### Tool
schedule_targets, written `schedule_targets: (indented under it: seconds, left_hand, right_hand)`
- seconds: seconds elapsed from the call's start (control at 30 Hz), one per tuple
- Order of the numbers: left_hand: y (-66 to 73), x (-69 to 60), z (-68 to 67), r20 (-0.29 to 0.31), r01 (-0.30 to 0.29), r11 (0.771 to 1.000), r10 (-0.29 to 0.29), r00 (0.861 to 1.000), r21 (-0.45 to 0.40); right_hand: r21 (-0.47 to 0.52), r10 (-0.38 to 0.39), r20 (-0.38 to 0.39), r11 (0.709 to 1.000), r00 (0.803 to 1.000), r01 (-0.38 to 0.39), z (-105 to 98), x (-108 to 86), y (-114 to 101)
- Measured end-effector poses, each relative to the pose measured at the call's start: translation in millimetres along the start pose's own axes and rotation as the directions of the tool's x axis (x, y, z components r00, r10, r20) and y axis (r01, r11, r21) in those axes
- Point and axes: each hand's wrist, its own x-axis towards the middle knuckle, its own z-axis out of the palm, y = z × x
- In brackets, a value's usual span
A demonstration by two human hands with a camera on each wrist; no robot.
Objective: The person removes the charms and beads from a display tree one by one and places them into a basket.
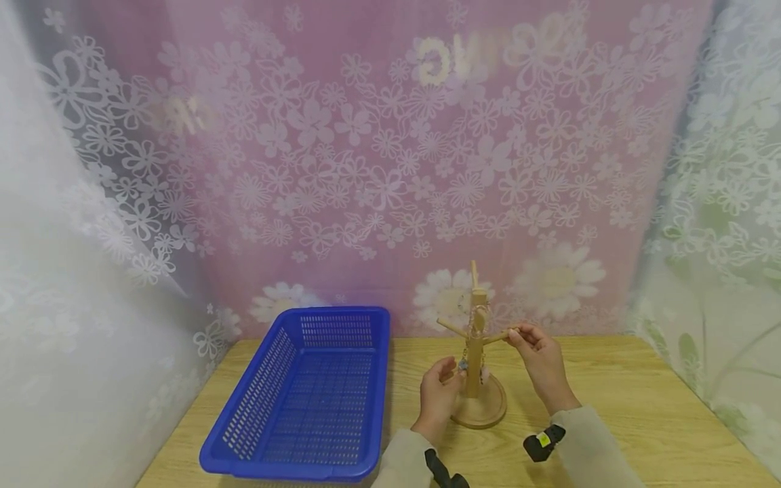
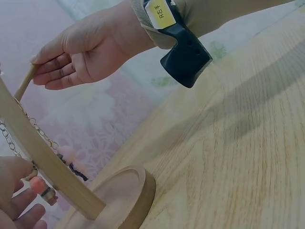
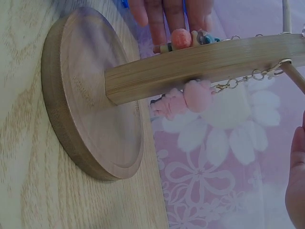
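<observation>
A wooden peg stand (image 1: 474, 376) with a round base stands upright between the hands. The right hand (image 1: 542, 362) pinches the tip of a right-side peg (image 2: 25, 82) with thumb and fingers. From that peg a gold chain carries a pink figure charm (image 3: 198, 95). On the other side of the post hangs a keychain charm with a coral-coloured bead (image 3: 181, 39). The left hand (image 1: 436, 396) is at this charm, its fingers extended behind it and the thumb near its clasp. Part of the left hand is cut off in the left wrist view.
A blue plastic basket (image 1: 386, 379) with perforated walls stands left of the peg stand on the wood-grain table (image 1: 616, 379). Behind the table hangs a pink flowered curtain (image 1: 378, 169). Further pegs stick out from the post, with ring-like items near its top.
</observation>
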Motion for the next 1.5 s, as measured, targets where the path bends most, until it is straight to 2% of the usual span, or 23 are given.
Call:
schedule_targets:
  seconds: [0.33,0.47,0.87,1.03,1.27,1.5]
  left_hand:
    - [-2.7,4.1,4.7,0.014,0.023,0.998,-0.024,1.0,0.06]
    - [-2.9,4.9,6.1,0.011,0.011,0.997,-0.012,1.0,0.077]
    - [-4.9,2.5,5.4,-0.002,-0.032,0.999,0.032,0.999,0.01]
    - [-5.8,2.7,5.2,-0.013,-0.036,0.999,0.036,0.999,0.025]
    - [-1.4,2.4,3.3,-0.016,0.012,0.999,-0.012,1.0,0.034]
    - [2.2,6.2,4.0,-0.065,0.016,0.999,-0.013,0.998,0.046]
  right_hand:
    - [0.018,0.003,-0.005,1.0,1.0,-0.002,0.6,-0.1,-0.9]
    - [0.007,0.014,0.0,1.0,1.0,-0.014,0.2,-0.3,-0.6]
    - [-0.008,0.02,0.004,1.0,1.0,-0.02,-0.4,-0.7,-1.1]
    - [-0.021,0.026,0.006,0.999,1.0,-0.025,-0.5,-0.8,-1.2]
    - [-0.002,0.029,0.025,1.0,0.999,-0.029,-1.2,-0.7,-0.6]
    - [-0.01,0.026,0.028,1.0,0.999,-0.025,-1.8,0.2,-0.5]
